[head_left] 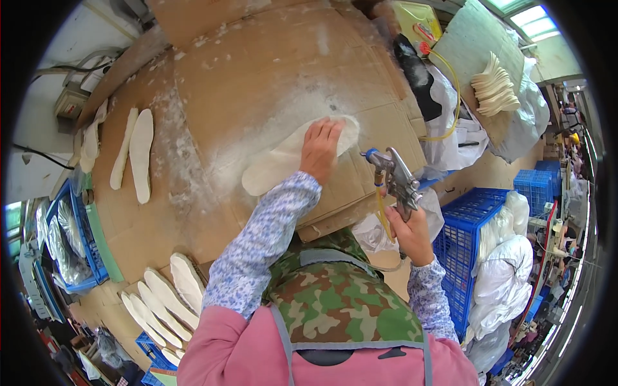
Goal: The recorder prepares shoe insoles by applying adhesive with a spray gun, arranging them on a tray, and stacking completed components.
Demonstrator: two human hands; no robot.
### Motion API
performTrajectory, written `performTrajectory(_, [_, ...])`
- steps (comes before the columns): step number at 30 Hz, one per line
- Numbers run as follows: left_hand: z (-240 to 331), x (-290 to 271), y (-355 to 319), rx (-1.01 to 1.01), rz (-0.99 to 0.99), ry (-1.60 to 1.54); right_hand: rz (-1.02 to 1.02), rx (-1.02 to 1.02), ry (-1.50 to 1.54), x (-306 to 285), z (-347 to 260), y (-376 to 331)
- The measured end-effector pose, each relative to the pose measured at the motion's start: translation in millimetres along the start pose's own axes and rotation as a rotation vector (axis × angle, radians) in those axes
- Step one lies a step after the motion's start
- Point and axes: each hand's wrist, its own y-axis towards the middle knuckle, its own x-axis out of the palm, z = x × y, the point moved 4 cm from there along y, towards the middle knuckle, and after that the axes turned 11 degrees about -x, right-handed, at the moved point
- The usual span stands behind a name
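A cream, foot-shaped insole [273, 164] lies slanted on the cardboard-covered table, its right end pointing up and away from me. My left hand [320, 147] lies across it, with bent fingers reaching over to its far edge and gripping it. The fingertips' undersides are hidden. To the right, just past the table's edge, my right hand [412, 235] is wrapped round the handle of a metal spray gun [400, 183]. The gun's blue-tipped nozzle points left toward the insole. A yellow hose [382, 215] hangs beside the gun.
Two insoles [141, 156] lie at the table's left, and several insoles [167, 299] fan out near its front left. A stack of insoles [494, 85] stands at the far right. Blue crates [460, 257] with white bags flank my right. Whitish residue covers the cardboard [238, 71].
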Motion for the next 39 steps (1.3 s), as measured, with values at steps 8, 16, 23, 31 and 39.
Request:
performTrajectory(8, [-11, 60, 4, -0.163, -0.115, 0.125, -0.038, -0.159, -0.140, -8, -2, 26])
performTrajectory(16, [-10, 57, 4, -0.185, -0.098, 0.102, -0.062, -0.099, -0.112, -12, 1, 36])
performTrajectory(23, [-9, 50, 3, -0.204, -0.101, 0.045, -0.060, -0.107, -0.167, -10, 2, 35])
performTrajectory(31, [-19, 18, -18, -0.307, -0.071, 0.153, -0.094, -0.125, -0.203, 0, -2, 33])
performTrajectory(39, [-34, -9, -42, -0.333, -0.036, 0.136, -0.128, -0.160, -0.176, 22, -7, 31])
